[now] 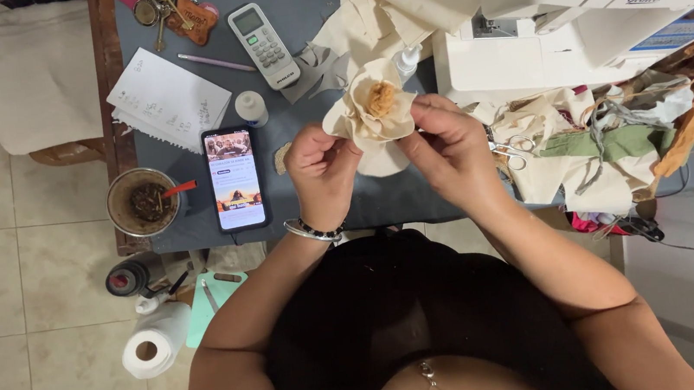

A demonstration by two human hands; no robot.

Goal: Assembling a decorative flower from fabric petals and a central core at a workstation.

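Your left hand (322,170) and right hand (446,150) meet above the near edge of the grey desk (301,17), and between them you hold a cream fabric flower (372,112) with a mustard-coloured centre. The fingers of both hands are pinched on its lower petals, left from one side, right from the other. A beaded bracelet (313,230) sits on your left wrist.

At the desk's left edge stands a round metal cup (141,201) with dark, leafy dregs inside and a red-tipped straw or spoon leaning in it. Just right of it lies a phone (235,179), screen lit with an orange and white picture. Above the phone stands a small white bottle (251,107), and beyond it a white remote control (263,44). A sheet of white paper (166,98) with handwriting lies left of the bottle, keys (169,6) above it.

On the right, a white sewing machine (586,2) carries a blue rectangular label on its side; fabric scraps (602,140) and small scissors (512,150) lie below it. A roll of white paper (155,341) sits on the floor.
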